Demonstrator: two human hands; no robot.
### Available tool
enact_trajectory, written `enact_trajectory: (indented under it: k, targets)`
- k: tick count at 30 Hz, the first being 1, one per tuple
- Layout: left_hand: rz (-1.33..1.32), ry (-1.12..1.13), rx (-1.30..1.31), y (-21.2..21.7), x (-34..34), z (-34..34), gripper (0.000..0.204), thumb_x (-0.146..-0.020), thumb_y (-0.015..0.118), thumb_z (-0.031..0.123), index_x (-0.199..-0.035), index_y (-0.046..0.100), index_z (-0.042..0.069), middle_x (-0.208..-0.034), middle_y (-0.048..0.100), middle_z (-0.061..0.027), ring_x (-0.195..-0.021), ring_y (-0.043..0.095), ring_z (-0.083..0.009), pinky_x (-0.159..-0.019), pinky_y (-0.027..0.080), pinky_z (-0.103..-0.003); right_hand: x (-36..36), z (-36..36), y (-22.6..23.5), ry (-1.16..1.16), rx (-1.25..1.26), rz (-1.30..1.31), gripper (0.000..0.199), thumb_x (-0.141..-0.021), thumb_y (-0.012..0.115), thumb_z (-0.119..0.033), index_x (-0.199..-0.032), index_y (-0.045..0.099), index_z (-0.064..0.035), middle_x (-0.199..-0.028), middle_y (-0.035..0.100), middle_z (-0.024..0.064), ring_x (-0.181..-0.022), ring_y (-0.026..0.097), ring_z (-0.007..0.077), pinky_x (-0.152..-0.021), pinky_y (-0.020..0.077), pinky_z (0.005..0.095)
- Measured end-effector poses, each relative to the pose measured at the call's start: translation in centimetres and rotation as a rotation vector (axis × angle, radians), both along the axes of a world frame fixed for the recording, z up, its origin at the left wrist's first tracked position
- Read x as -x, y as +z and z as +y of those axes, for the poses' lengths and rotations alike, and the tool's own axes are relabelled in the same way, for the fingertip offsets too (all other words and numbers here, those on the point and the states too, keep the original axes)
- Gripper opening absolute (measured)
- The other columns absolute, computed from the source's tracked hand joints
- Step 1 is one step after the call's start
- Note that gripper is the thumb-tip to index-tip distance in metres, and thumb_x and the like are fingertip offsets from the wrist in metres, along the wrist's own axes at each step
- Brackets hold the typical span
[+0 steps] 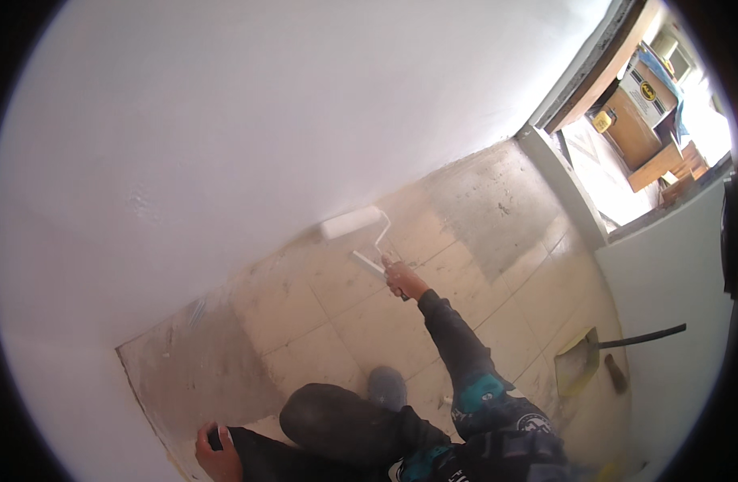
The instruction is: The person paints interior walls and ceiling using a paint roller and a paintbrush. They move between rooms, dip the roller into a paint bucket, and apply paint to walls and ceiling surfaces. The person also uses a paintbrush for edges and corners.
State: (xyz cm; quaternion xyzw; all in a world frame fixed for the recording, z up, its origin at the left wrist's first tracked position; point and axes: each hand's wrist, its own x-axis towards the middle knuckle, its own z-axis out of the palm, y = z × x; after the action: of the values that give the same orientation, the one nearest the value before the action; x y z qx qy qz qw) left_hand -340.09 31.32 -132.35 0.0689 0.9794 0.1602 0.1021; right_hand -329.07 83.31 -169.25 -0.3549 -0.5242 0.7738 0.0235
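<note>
My right hand point(402, 279) is closed round the handle of a paint roller point(351, 222), its arm stretched out ahead of me. The roller's white sleeve lies along the foot of the white wall point(248, 136), close to where it meets the floor; whether it touches the wall I cannot tell. Beside the hand a short white bar point(369, 262) sticks out, its link to the roller unclear. Down at the lower left, my left hand point(218, 458) rests by my dark-trousered knee, fingers apart around a dark patch that looks like trouser cloth.
Beige floor tiles point(385, 337) carry grey patches at both ends of the wall. To the right, a yellow dustpan point(576, 361) with a black handle leans near another wall. Beyond a raised sill point(562, 185), cardboard boxes point(630, 128) stand in bright light. My shoe point(386, 388) is below the roller.
</note>
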Motion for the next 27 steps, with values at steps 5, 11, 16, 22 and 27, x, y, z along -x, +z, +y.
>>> enact_trajectory:
  k: [5, 11, 16, 22, 27]
  targets:
    - [-0.057, 0.040, 0.029, 0.3, 0.2, 2.1, 0.039, -0.099, 0.061, 0.030, -0.122, 0.067, -0.001, -0.120, 0.070, -0.0209, -0.110, 0.067, -0.0349, -0.097, 0.050, -0.043, -3.6, 3.5, 13.1, -0.128, -0.125, -0.082, 0.034, -0.108, 0.047, -0.037, -0.099, 0.058, -0.0064, -0.056, 0.042, -0.0032, -0.040, 0.040, 0.0099, -0.035, 0.0320, 0.0290]
    - [0.060, -0.013, -0.022, -3.9, 1.5, 2.7, 0.030, -0.093, 0.067, 0.026, -0.107, 0.068, 0.000, -0.103, 0.072, -0.0176, -0.102, 0.067, -0.0353, -0.094, 0.049, -0.043, -3.2, 8.2, 26.3, -0.040, -0.925, 0.054, 0.044, -0.105, 0.048, -0.046, -0.098, 0.058, -0.0043, -0.061, 0.045, -0.0035, -0.043, 0.041, 0.0087, -0.036, 0.0347, 0.0280]
    - [0.059, -0.003, 0.045, -3.2, 0.9, 4.0, 0.029, -0.093, 0.067, 0.026, -0.107, 0.068, 0.000, -0.103, 0.072, -0.0181, -0.100, 0.068, -0.0359, -0.092, 0.050, -0.043, 0.8, 8.0, 36.8, -0.203, -0.394, 0.068, 0.054, -0.099, 0.052, -0.062, -0.077, 0.047, -0.0126, -0.059, 0.041, -0.0060, -0.046, 0.039, 0.0042, -0.037, 0.0302, 0.0224]
    - [0.091, 0.003, -0.032, -3.3, 1.3, 2.6, 0.032, -0.094, 0.066, 0.026, -0.113, 0.068, 0.000, -0.106, 0.071, -0.0183, -0.100, 0.067, -0.0359, -0.091, 0.051, -0.043, -0.6, 8.8, 23.4, -0.182, -0.366, -0.118, 0.052, -0.100, 0.050, -0.061, -0.078, 0.048, -0.0138, -0.057, 0.039, -0.0065, -0.046, 0.039, 0.0054, -0.038, 0.0318, 0.0246]
    - [-0.035, 0.024, 0.038, -1.3, 1.0, 2.2, 0.038, -0.098, 0.064, 0.026, -0.124, 0.066, -0.001, -0.122, 0.069, -0.0197, -0.113, 0.066, -0.0334, -0.099, 0.051, -0.041, -1.2, 8.3, 13.1, -0.033, -0.353, -0.240, 0.054, -0.103, 0.049, -0.055, -0.071, 0.045, -0.0116, -0.056, 0.039, -0.0043, -0.040, 0.037, 0.0086, -0.035, 0.0290, 0.0268]
